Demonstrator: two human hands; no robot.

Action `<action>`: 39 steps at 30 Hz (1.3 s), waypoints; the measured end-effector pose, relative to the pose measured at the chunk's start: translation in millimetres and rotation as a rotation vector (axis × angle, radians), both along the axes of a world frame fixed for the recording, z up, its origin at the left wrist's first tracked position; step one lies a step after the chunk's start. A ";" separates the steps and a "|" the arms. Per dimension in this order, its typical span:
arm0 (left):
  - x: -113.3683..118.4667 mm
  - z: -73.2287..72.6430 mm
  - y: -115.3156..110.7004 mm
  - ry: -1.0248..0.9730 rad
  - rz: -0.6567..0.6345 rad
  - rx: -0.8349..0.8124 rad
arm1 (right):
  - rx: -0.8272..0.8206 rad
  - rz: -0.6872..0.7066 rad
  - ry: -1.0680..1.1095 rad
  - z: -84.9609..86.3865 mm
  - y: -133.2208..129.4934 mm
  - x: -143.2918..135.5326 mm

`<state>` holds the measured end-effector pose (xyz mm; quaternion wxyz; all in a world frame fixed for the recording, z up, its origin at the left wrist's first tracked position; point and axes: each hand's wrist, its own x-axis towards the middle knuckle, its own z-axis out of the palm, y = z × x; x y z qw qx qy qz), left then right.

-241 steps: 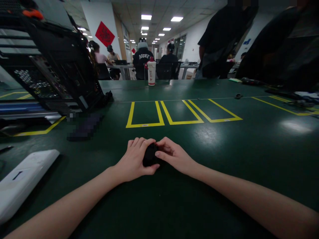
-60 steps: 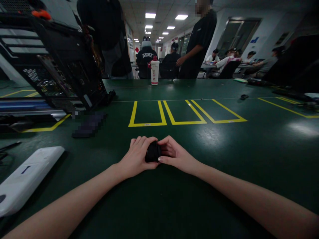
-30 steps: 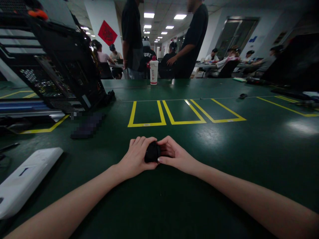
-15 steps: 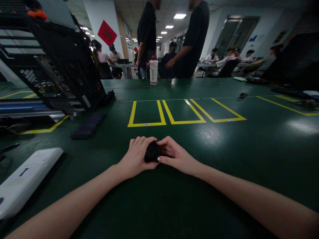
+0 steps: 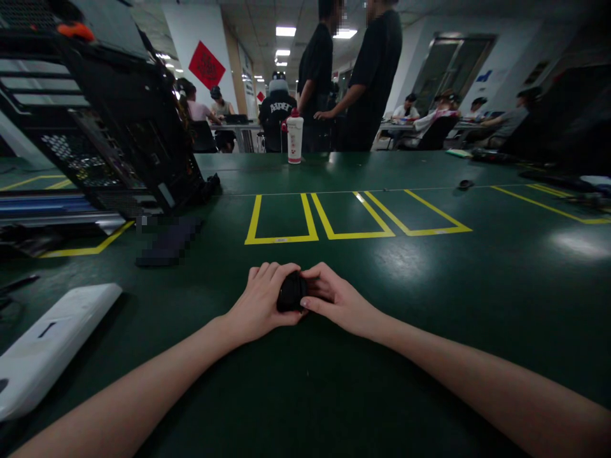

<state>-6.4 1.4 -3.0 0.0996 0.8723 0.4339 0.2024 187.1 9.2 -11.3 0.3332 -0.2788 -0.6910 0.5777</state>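
Observation:
A small black rounded object (image 5: 291, 294) rests on the dark green table (image 5: 305, 394), and its exact kind is unclear. My left hand (image 5: 260, 296) is closed around its left side, fingers over the top and thumb along the near edge. From the other side, my right hand (image 5: 338, 299) pinches its right edge between thumb and fingertips. Both forearms reach in from the lower corners. Part of the object is hidden under my fingers.
Yellow tape outlines (image 5: 281, 240) lie beyond my hands. An open computer case (image 5: 128, 140) stands at left, near a long white device (image 5: 57, 343). A white bottle with a red lid (image 5: 294, 137) stands at the far edge. People stand and sit behind.
My hands and the black object have hardly moved. In the background, one standing person has shifted right, bringing a seated person in a lettered black top into view.

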 end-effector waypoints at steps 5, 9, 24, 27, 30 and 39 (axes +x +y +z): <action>-0.8 0.7 0.1 0.000 -0.004 0.001 | 0.057 -0.036 -0.008 1.5 -1.3 -0.1; 0.2 1.7 -0.4 -0.012 -0.001 -0.002 | 0.088 -0.086 -0.091 2.9 -1.5 -2.6; 0.1 2.5 -0.6 -0.019 0.000 0.003 | 0.231 -0.110 -0.129 0.3 1.1 -1.6; 0.8 2.8 -0.9 -0.003 0.003 -0.001 | 0.232 -0.108 -0.182 0.3 0.6 -2.0; 0.4 2.4 -1.1 0.003 0.000 0.000 | 0.279 -0.081 -0.200 1.5 -1.2 -0.6; -0.1 2.3 -1.5 -0.022 0.001 -0.004 | 0.188 -0.130 -0.129 2.8 0.1 -1.3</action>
